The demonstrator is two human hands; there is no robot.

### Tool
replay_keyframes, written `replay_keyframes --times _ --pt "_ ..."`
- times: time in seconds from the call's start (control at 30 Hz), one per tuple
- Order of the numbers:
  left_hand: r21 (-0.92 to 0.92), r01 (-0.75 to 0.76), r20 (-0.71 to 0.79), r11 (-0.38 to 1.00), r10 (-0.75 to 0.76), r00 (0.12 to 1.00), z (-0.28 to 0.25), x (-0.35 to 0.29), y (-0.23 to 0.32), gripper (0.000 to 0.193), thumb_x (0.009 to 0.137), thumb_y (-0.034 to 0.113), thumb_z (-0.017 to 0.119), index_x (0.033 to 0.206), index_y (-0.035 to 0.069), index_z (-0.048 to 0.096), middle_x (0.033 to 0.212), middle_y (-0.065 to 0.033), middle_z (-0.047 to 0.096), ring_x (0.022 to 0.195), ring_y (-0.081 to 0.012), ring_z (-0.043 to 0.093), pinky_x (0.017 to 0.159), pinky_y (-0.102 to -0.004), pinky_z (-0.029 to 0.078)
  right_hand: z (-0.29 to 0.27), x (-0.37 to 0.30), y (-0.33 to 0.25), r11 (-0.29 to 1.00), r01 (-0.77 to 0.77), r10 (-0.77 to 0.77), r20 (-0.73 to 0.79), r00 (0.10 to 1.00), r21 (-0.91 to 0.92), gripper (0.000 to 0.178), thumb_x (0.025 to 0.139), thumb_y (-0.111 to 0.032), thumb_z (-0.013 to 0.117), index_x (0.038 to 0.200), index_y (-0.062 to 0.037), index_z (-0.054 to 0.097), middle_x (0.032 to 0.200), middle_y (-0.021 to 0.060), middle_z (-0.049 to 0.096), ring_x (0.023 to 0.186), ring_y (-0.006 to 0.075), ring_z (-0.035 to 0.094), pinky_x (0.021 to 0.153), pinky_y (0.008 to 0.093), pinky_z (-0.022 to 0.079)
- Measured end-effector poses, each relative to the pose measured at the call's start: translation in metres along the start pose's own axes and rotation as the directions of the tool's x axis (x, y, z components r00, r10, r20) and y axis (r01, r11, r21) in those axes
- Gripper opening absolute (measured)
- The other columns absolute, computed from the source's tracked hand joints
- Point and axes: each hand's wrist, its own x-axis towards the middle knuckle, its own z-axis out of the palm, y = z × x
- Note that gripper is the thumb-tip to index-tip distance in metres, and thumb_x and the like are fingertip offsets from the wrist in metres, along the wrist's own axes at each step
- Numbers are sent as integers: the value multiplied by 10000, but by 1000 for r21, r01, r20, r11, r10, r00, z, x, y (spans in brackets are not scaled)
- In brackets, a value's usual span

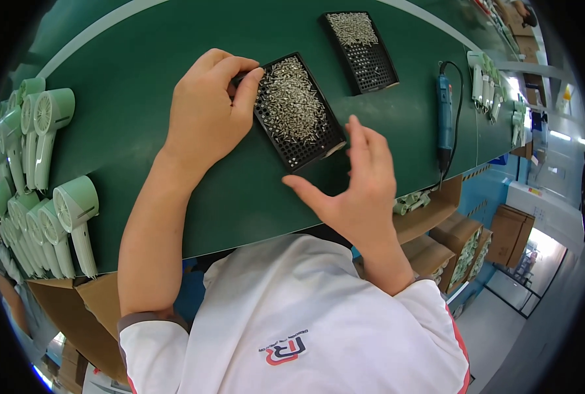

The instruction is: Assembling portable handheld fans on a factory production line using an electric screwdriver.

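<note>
A black screw tray (280, 148) with a grid of small holes lies tilted on the green bench, heaped with small silver screws (292, 95). My left hand (217, 98) pinches the tray's upper left edge between thumb and fingers. Close to the tray's lower right corner is my right hand (358, 180), thumb and fingers spread, with nothing in it. A second black screw tray (371, 69) lies farther back to the right, its screws gathered at the far end and its near holes mostly showing.
A blue electric screwdriver (444, 115) with a black cable lies on the green bench (128, 39) at right. Pale green handheld fans (76, 210) stand in rows along the left, with more fans (482, 82) at far right. Cardboard boxes (430, 253) with green parts sit below the bench edge.
</note>
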Motion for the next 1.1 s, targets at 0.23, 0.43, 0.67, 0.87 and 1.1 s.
replay_keyframes --times 0.23,0.43,0.67,0.87,1.1 --pt "0 -18 -7 1000 18 1000 -1 3 -2 127 932 138 731 971 21 760 874 -83 686 678 -200 660 645 -319 537 26 5 -6 998 44 -47 -61 997 -50 1039 650 -448 967 1392 122 514 1143 172 567 931 289 578 789 383 521" --pt "-16 -50 -34 999 50 998 1 3 -7 140 939 146 728 953 12 770 843 -88 683 660 -198 644 622 -322 516 27 10 4 999 12 -9 -71 997 42 1004 587 -390 994 1350 90 551 1112 138 562 850 241 587 711 346 525" --pt "-110 -23 -54 994 17 998 2 4 -7 181 956 159 726 927 -15 764 812 -106 686 645 -194 629 615 -316 502 14 14 -2 996 -86 87 -32 996 23 922 577 -326 989 1314 47 580 1097 115 582 778 218 598 681 341 535" --pt "-145 -10 -67 989 0 998 3 3 -7 204 955 183 732 917 -15 764 793 -106 684 646 -197 629 613 -322 502 6 18 -13 955 -270 265 54 963 121 947 590 -317 988 1349 57 562 1144 122 571 784 200 637 705 330 563" --pt "-155 31 -68 987 -42 997 2 4 -9 223 961 196 723 901 -14 766 785 -116 680 643 -216 627 615 -334 501 13 20 -13 947 -274 270 50 962 166 973 606 -307 988 1379 83 545 1207 132 544 790 184 648 697 313 573"
